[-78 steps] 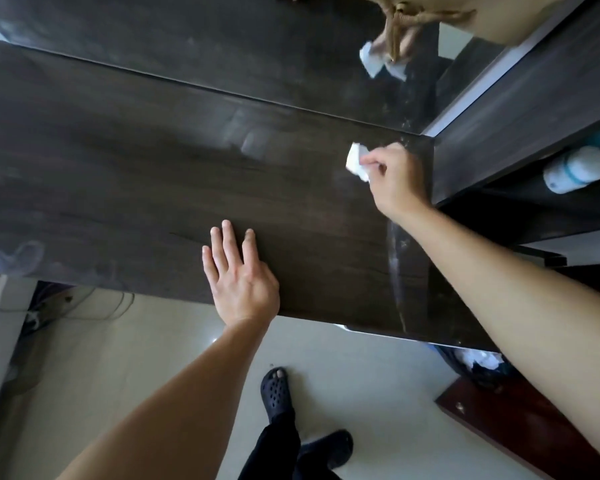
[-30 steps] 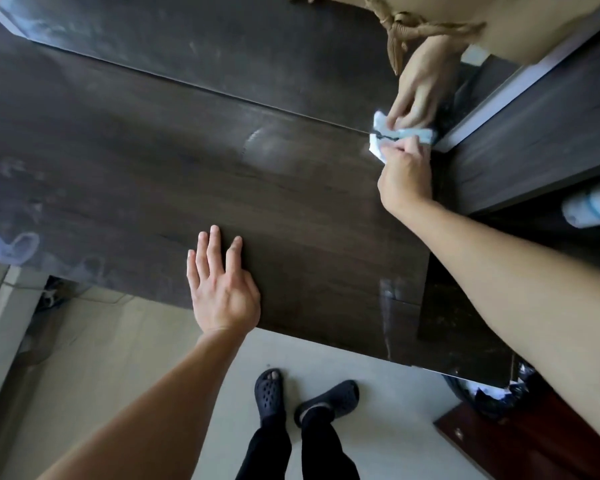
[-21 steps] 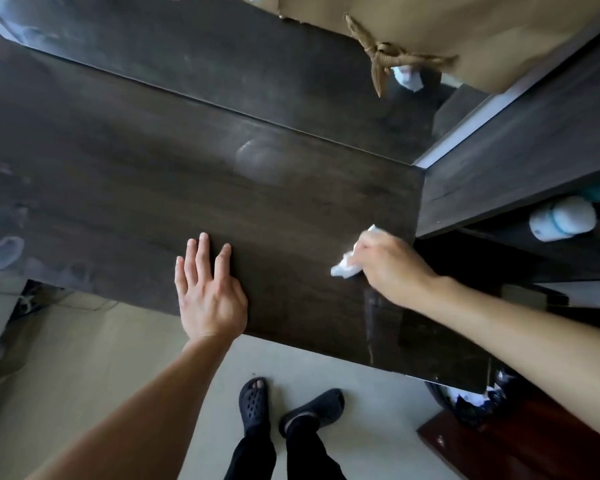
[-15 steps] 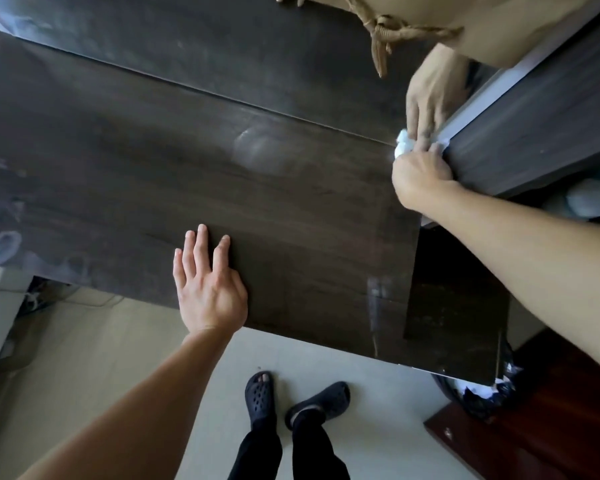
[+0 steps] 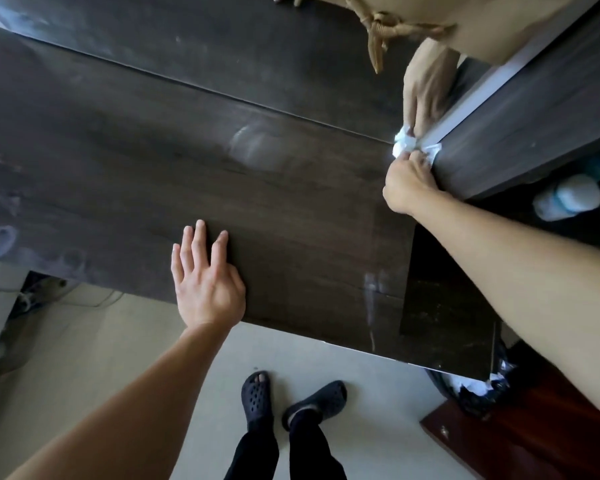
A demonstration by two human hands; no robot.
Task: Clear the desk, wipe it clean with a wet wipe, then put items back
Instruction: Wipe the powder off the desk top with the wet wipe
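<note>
The dark wooden desk (image 5: 153, 174) fills the upper half of the head view, its top bare. My right hand (image 5: 407, 187) grips a crumpled white wet wipe (image 5: 406, 145) and presses it into the far right corner, where the desk meets a mirror and a side cabinet. The mirror shows the hand and wipe reflected just above. My left hand (image 5: 207, 282) lies flat on the desk near its front edge, fingers spread, holding nothing.
A dark cabinet (image 5: 534, 109) stands right of the desk, with a white bottle (image 5: 565, 197) on its lower shelf. A bin with a black bag (image 5: 478, 386) sits under the desk's right end. My feet in dark clogs (image 5: 257, 396) stand on pale floor.
My right hand swept the wipe down toward the front right part of the desk, then back up into the far right corner. My left hand stayed flat, shifting slightly left.
</note>
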